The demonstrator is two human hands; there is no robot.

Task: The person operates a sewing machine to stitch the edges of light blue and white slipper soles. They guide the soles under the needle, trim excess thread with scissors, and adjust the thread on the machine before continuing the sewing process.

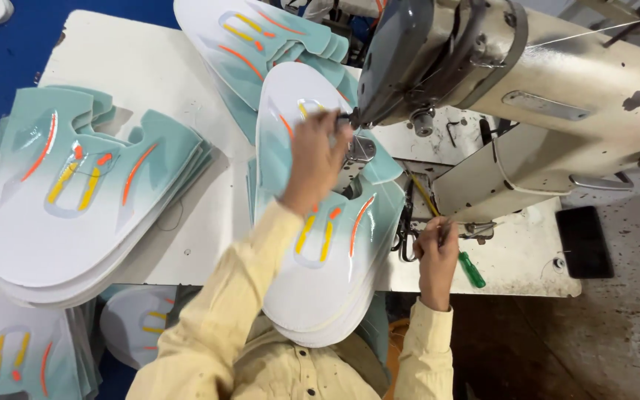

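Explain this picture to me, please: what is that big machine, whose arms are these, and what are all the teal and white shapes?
The camera sits on a person's head, looking down at their own arms. The cream machine is an industrial sewing machine on a white table. The teal-and-white pieces with orange and yellow stripes look like flat cut shoe parts; one stack lies at the left. The left hand rests on another piece by the needle. The right hand grips a green-handled tool, seemingly a screwdriver.

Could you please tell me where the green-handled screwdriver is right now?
In the head view, the screwdriver is in the right hand, at the table's front edge, just below the sewing machine.
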